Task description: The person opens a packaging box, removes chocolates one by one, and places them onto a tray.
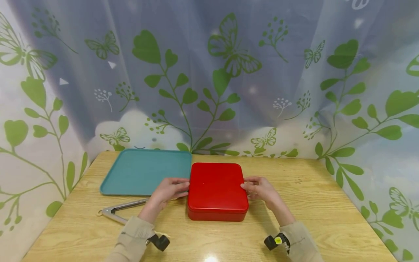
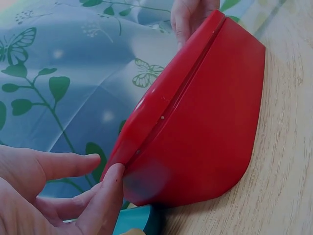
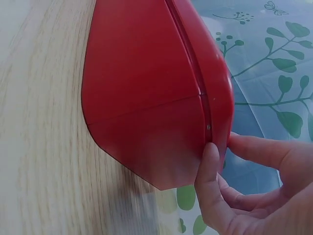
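Observation:
A square red tin box [image 1: 217, 214] with its red lid [image 1: 216, 185] on stands on the wooden table, between my two hands. At its left side my left hand [image 1: 171, 188] has its fingertips [image 2: 115, 174] right at the lid's lower edge, near a rear corner. On the opposite side, my right hand [image 1: 260, 189] grips the lid's edge, one fingertip [image 3: 210, 154] at the seam and another at the upper rim. A thin seam line [image 3: 203, 95] runs between lid and box body in both wrist views. The inside of the box is hidden.
A teal tray [image 1: 150, 171] lies at the back left, its right edge close to the box. Metal tongs [image 1: 121, 207] rest in front of the tray, partly hidden by my left forearm. A patterned curtain [image 1: 209, 72] hangs behind the wooden table [image 1: 314, 203].

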### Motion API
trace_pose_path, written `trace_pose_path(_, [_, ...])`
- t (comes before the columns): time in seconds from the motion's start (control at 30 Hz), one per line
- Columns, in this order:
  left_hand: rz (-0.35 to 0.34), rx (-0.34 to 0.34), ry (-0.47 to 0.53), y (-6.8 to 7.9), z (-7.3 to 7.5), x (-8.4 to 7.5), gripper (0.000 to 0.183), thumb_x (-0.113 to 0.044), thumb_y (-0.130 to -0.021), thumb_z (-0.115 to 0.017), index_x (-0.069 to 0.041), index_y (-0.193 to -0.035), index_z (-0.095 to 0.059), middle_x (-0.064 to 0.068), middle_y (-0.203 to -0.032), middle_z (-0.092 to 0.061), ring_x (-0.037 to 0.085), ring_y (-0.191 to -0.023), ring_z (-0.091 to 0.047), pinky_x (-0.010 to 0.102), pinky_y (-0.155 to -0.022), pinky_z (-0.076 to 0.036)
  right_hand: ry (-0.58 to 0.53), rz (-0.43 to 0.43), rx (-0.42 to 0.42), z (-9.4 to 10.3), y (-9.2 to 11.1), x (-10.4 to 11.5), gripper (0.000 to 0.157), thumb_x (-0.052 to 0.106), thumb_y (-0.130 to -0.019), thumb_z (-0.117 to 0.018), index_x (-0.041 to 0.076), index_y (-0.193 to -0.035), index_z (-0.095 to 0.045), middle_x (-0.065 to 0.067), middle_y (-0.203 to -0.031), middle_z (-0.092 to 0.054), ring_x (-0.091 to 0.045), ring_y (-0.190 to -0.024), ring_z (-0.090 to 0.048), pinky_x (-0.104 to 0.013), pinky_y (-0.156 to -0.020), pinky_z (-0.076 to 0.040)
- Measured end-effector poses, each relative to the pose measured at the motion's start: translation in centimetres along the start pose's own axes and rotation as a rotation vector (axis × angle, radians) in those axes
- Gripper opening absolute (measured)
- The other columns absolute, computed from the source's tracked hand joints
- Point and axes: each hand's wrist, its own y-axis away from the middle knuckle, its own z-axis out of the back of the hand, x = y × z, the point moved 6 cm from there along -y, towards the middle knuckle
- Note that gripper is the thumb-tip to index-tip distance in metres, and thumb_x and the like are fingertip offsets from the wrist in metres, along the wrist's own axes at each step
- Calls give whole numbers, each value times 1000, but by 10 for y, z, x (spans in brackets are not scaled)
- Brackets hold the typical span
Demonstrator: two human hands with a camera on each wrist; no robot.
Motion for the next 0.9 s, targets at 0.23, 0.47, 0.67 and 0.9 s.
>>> trace_pose_path(0.23, [-6,-27,-24,0,0,1,38,-1,-98,-64,16,-131,-58,32,-132,-59,31,-109,-70,43,-94,-56,-6,5,-6,-3,1,2,55,13,-99,-65,-16,-141,-46,-4,-95,-63,-11,-74,-61,-37,-75,-60])
trace_pose_path(0.47, [3,-53,-44,-1,1,1,38,-1,-96,-67,13,-131,-60,30,-130,-62,31,-107,-71,45,-96,-55,-12,-6,-22,-5,1,4,53,12,-98,-65,-15,-141,-48,-3,-92,-63,-11,-74,-61,-36,-74,-60])
trace_pose_path(0.67, [14,-76,-35,-1,0,2,37,0,-95,-68,12,-129,-62,29,-129,-63,31,-105,-72,44,-94,-56,-22,-23,-36,-3,-1,-1,53,11,-97,-66,-15,-140,-49,-4,-92,-66,-12,-75,-63,-34,-74,-60])
trace_pose_path(0.9, [15,-86,-23,-1,-2,2,37,0,-95,-68,13,-129,-62,29,-128,-63,27,-101,-72,42,-93,-56,-35,-44,-47,0,-1,-4,53,12,-96,-67,-16,-137,-51,-7,-94,-71,-14,-76,-66,-32,-74,-60])
